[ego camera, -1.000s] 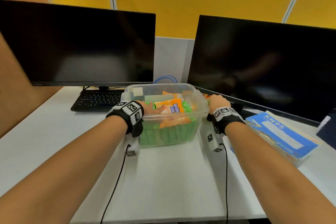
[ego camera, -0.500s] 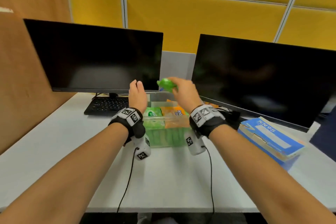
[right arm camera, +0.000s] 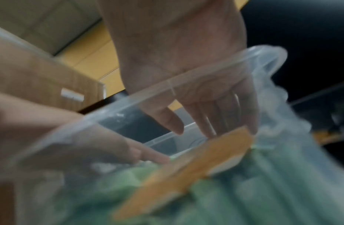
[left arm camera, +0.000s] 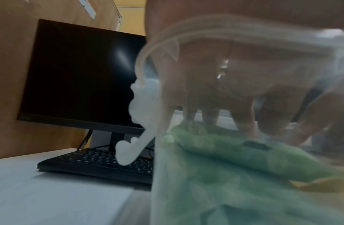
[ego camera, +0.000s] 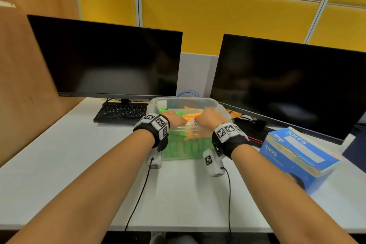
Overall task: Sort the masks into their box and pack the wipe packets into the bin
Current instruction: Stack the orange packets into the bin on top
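Two dark monitors (ego camera: 111, 61) stand behind a white desk (ego camera: 59, 164). A blue mask box (ego camera: 297, 156) marked "KN95" lies right of the clear plastic bin (ego camera: 215, 105). Inside the bin, the left hand (ego camera: 174, 118) and right hand (ego camera: 210, 118), fingers extended, press on green wipe packets (left arm camera: 234, 146) and an orange packet (right arm camera: 196, 164).

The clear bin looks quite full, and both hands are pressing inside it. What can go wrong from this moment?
1. The clear bin is nearly full; the orange packet stands slanted on the green packets, so it may slip sideways or stay sticking up.
2. The left hand and right hand push down together, which could shove the light bin toward the keyboard.
3. One more orange packet lies behind the bin and may be forgotten.
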Tool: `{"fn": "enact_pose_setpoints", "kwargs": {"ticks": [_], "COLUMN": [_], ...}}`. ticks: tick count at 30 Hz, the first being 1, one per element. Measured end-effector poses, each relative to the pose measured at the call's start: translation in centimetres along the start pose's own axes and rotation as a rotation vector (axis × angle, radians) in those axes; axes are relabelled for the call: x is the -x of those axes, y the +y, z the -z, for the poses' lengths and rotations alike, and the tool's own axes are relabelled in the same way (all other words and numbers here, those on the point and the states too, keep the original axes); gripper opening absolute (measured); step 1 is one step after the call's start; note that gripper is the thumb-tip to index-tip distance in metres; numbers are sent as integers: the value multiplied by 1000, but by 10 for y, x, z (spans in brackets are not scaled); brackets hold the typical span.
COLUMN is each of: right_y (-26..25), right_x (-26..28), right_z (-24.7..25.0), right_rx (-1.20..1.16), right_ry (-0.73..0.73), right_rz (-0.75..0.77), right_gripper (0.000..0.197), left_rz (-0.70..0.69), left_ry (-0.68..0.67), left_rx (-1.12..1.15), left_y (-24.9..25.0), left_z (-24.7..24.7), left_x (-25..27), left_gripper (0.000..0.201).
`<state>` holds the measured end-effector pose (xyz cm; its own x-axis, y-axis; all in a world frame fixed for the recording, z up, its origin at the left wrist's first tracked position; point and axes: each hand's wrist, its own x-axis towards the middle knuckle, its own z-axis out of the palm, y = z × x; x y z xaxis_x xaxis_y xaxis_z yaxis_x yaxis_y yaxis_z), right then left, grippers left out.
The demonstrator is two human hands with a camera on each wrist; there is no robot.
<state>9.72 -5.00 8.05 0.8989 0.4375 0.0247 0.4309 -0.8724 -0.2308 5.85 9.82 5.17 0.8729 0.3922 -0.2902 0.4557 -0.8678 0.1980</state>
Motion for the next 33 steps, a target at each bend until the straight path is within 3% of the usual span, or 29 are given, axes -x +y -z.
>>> {"fn": "enact_pose_setpoints", "kwargs": {"ticks": [6, 7, 9, 11, 14, 18, 22, 25, 29, 33], "right_y": [-10, -9, -5, 2, 3, -11, 1, 31, 41, 23], "right_x": [-11, -14, -19, -25, -35, -45, -66, -97, -118, -123], "right_z": [-7, -11, -20, -25, -26, -28, -20, -26, -56, -66], "right_rx": [-47, -93, -162, -169, -409, -483, -689, -446, -63, 208], "right_ry": [-79, -29, 219, 377, 171, 48, -51, 129, -99, -105], "right_rz": [37, 56, 76, -2, -111, 18, 51, -40, 35, 194], "right_gripper": [22, 21, 34, 40, 40, 49, 38, 29, 30, 51], "left_rz": [20, 26, 39, 40, 59, 75, 2, 2, 32, 99], "left_ry": [66, 71, 82, 87, 100, 163, 158, 136, 115, 200], "left_rx": [-44, -46, -34, -39, -35, 11, 94, 131, 35, 23], "left_y": [-8, -11, -18, -26, -38, -65, -79, -78, -80, -82], "left_z": [0, -1, -1, 0, 3, 10, 14, 15, 13, 12], "left_x": [11, 12, 15, 16, 18, 14, 13, 12, 8, 2], "left_gripper": [39, 39, 37, 36, 34, 35, 46, 49, 52, 53]}}
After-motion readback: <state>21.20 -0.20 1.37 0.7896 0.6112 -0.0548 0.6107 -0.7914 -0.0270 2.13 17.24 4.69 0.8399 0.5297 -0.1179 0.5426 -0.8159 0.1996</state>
